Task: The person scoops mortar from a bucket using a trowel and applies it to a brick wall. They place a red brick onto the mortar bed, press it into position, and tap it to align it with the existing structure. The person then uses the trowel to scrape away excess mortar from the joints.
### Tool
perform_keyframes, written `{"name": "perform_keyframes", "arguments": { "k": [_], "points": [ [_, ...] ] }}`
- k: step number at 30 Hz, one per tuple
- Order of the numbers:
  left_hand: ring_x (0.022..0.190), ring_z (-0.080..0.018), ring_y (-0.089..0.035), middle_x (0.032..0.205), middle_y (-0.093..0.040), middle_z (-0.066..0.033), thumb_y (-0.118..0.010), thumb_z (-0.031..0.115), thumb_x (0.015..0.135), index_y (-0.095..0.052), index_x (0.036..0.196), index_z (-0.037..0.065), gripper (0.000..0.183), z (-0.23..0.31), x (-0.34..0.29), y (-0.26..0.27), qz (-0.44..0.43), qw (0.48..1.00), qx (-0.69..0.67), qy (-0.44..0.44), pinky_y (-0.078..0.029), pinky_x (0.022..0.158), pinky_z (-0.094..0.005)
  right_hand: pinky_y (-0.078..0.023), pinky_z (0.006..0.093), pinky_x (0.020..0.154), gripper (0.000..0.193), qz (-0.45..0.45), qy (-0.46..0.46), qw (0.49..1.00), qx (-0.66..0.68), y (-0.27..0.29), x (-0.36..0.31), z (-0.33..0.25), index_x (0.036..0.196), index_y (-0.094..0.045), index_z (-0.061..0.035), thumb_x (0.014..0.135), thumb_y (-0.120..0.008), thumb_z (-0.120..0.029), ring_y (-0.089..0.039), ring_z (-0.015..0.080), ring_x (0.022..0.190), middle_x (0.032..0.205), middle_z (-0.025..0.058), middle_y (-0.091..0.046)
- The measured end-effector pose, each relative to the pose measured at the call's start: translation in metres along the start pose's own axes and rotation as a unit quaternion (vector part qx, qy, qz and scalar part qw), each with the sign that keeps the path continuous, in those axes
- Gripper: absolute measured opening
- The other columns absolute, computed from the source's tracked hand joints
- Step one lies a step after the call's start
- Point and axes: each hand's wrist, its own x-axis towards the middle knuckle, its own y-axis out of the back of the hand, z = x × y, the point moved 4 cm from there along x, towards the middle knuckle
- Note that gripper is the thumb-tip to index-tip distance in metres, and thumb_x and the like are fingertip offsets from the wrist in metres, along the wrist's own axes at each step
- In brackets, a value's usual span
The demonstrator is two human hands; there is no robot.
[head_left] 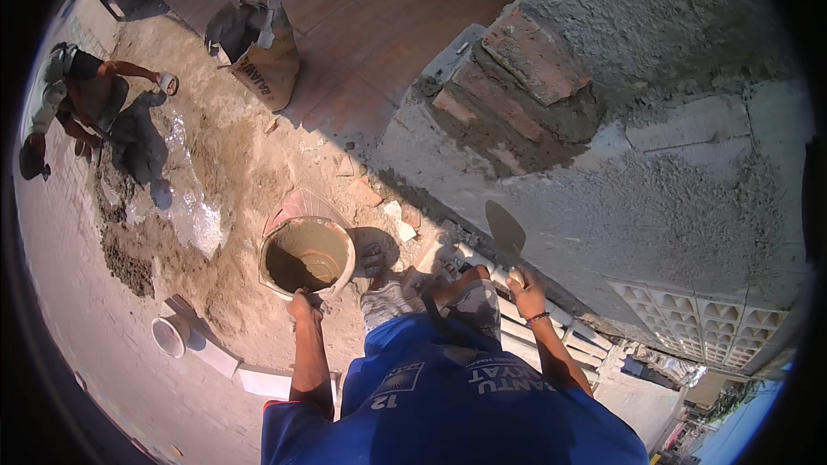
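Observation:
My left hand [305, 306] is closed on the near rim of a round bucket [351, 258]. Grey-brown wet mortar [293, 269] lies inside it, over part of the bottom and wall. In my right hand [526, 294] is the handle of a trowel, its leaf-shaped blade [505, 228] pointing away from me, over the edge of the grey rendered wall. The blade looks bare from here. Beyond it, red bricks [534, 60] bedded in wet mortar are stacked against the rough wall.
A torn paper sack [267, 69] stands by the tiled floor [370, 17]. At far left a person [65, 90] bends over a wet mortar heap [129, 263]. A small white pail [170, 336] sits beside pale kerb blocks [211, 353]. Broken brick pieces [366, 192] litter the sand.

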Motion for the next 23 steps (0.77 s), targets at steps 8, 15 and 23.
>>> {"name": "perform_keyframes", "arguments": {
  "k": [8, 15, 23],
  "points": [
    [0.059, -0.0236, -0.060, 0.071, -0.059, -0.0053, -0.051, 0.015, 0.093, -0.061, 0.087, 0.011, 0.012, 0.047, 0.060, -0.090, -0.244, 0.934, 0.192, 0.178, -0.054, 0.053, -0.0380, -0.039, 0.0262, 0.042, 0.018, 0.181, -0.085, 0.950, 0.238, -0.008, -0.061, 0.082, 0.106, -0.062, -0.0026, 0.090, -0.065, -0.011, -0.048, 0.0072, 0.047, 0.064, -0.0001, -0.054],
    [0.054, -0.0182, -0.057, 0.070, -0.058, -0.0056, -0.046, 0.017, 0.094, -0.063, 0.097, 0.005, 0.021, 0.070, 0.046, -0.189, -0.286, 0.832, 0.476, 0.019, -0.052, 0.049, -0.0329, -0.042, 0.0335, 0.037, 0.020, 0.283, -0.385, 0.751, 0.456, -0.109, -0.189, 0.225, 0.094, -0.055, -0.0089, 0.089, -0.068, -0.023, -0.049, 0.0142, 0.043, 0.061, 0.0022, -0.051],
    [0.061, -0.0206, -0.062, 0.077, -0.061, -0.0068, -0.058, 0.026, 0.089, -0.064, 0.103, 0.002, 0.028, 0.047, -0.037, -0.227, -0.251, 0.856, 0.451, -0.036, -0.052, 0.050, -0.0310, -0.049, 0.0412, 0.044, 0.022, 0.274, -0.648, 0.462, 0.540, -0.278, -0.421, 0.245, 0.090, -0.059, 0.0029, 0.089, -0.068, -0.018, -0.059, 0.0254, 0.050, 0.068, 0.0125, -0.059]
  ]
}}
